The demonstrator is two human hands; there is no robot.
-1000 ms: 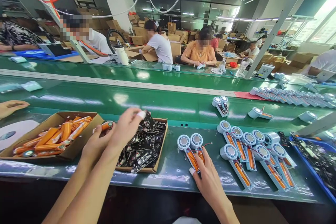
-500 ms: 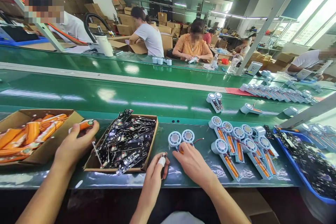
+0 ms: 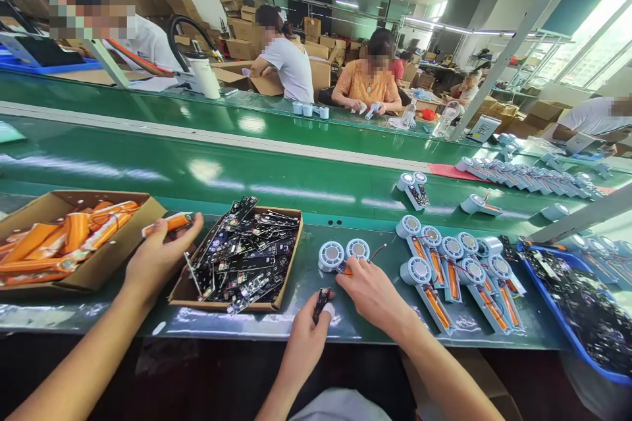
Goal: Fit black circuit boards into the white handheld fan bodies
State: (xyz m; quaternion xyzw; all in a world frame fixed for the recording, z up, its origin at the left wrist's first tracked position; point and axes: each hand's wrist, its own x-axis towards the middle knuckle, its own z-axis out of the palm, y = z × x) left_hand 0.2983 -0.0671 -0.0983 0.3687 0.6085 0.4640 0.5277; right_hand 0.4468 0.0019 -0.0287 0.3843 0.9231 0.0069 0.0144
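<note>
My left hand (image 3: 309,335) grips a small black circuit board (image 3: 322,302) upright between thumb and fingers, with a white covering on the thumb tip. Close by, my right hand (image 3: 370,289) has its fingers bent over the handles of two pale blue handheld fan housings (image 3: 331,256); what the fingertips pinch is hidden. A thin red wire with a white connector (image 3: 384,246) sticks out above that hand. Just left of my left hand, a cardboard tray (image 3: 286,276) holds many loose circuit boards (image 3: 247,256).
A co-worker's hand (image 3: 160,250) at left holds an orange-wrapped battery (image 3: 170,223) beside a box (image 3: 118,247) of batteries. Several fan housings (image 3: 451,250) with orange batteries lie at right, near a blue tray (image 3: 543,299) of dark parts. A green conveyor belt (image 3: 276,177) runs behind.
My left hand has turned, so the board's face shows more now. My right hand stays at the two fan housings. The co-worker's hand has opened somewhat around the battery.
</note>
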